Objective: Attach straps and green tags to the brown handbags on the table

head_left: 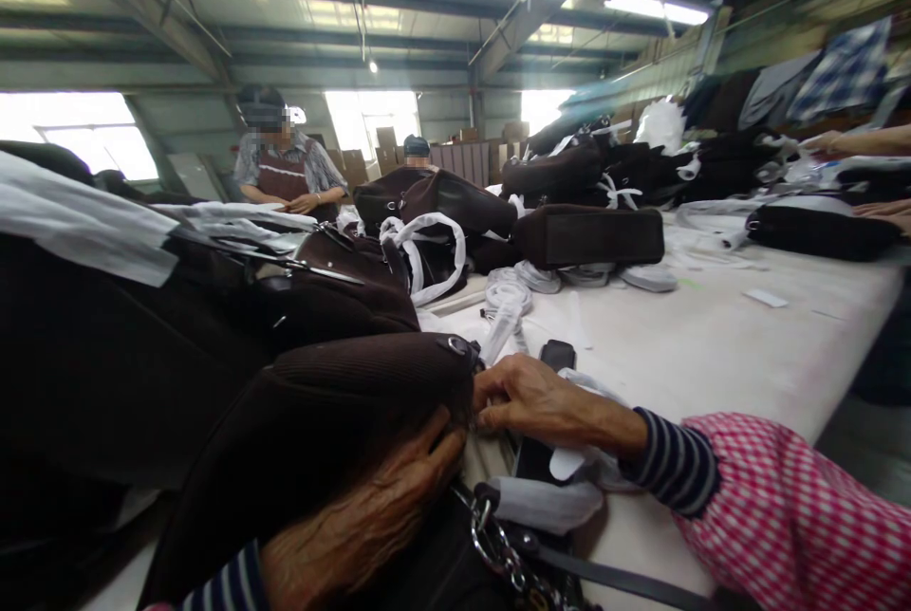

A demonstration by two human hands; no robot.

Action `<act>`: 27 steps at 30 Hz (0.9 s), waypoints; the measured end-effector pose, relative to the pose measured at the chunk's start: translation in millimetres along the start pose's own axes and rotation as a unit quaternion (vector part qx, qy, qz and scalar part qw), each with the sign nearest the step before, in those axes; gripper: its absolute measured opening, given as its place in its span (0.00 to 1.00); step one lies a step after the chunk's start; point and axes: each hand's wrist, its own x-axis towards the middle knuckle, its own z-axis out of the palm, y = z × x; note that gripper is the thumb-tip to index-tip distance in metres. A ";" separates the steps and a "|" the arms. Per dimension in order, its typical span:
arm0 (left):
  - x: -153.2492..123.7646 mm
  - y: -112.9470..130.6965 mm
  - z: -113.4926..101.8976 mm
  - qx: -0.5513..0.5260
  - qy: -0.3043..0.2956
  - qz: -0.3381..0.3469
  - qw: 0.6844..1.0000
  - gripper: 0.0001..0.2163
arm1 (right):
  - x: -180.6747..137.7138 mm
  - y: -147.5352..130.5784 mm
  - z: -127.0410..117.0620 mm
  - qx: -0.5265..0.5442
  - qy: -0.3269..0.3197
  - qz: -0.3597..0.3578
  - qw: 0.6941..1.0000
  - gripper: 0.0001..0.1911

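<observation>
A dark brown handbag lies on its side in front of me, with a metal ring at its upper end. Across its near face rests my left hand, its fingers stretched out against the bag's surface. My right hand is closed at the bag's right end, just below the ring; what its fingertips pinch is hidden. Below my hands a metal chain and a dark strap hang beside a handle wrapped in white paper. A dark flat piece lies behind my right wrist.
More dark bags with white-wrapped handles crowd the pale table. A large dark bag stands close on the left. A co-worker in an apron stands across the table; another person's hands are at the right edge.
</observation>
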 end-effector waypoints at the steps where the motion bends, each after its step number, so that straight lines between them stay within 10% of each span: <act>1: -0.3 -1.3 2.4 -0.003 0.006 0.002 1.000 0.35 | -1.1 -3.1 1.1 -0.034 0.012 -0.003 0.999 0.08; 19: 26.7 37.5 -39.7 -0.044 0.009 0.008 0.999 0.22 | 6.8 -0.9 16.6 -0.422 -0.005 -0.110 0.900 0.06; 27: 20.1 23.1 -24.8 -0.012 0.003 0.017 1.000 0.24 | 19.3 15.7 21.5 -0.516 0.130 -0.211 0.820 0.11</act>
